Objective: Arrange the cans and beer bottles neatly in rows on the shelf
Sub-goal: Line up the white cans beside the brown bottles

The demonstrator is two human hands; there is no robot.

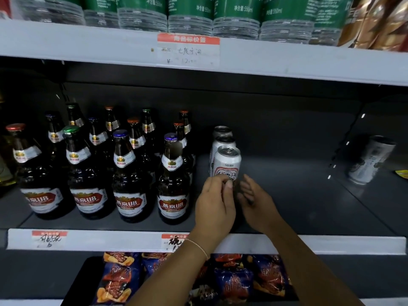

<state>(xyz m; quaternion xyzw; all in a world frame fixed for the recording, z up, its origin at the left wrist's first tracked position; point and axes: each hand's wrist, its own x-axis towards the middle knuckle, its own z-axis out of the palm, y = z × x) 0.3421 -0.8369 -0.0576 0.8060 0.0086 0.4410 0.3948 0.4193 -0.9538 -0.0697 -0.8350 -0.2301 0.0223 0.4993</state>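
Three white beer cans stand in a row front to back, the front can [227, 163] nearest me. My left hand [215, 203] is at its lower left with curled fingers and the thumb tip against the can's base; whether it grips the can is hidden. My right hand [257, 200] is just right of the can, fingers relaxed and holding nothing. Left of the cans, several brown beer bottles [173, 180] with red and white labels stand in rows on the dark shelf [298, 206]. Another white can [371, 160] stands alone at the far right.
A wide bare stretch of shelf lies between the can row and the lone can. The white shelf edge above [287, 62] carries water bottles [236, 21] and a price tag [188, 49]. Snack bags [119, 277] fill the shelf below my forearms.
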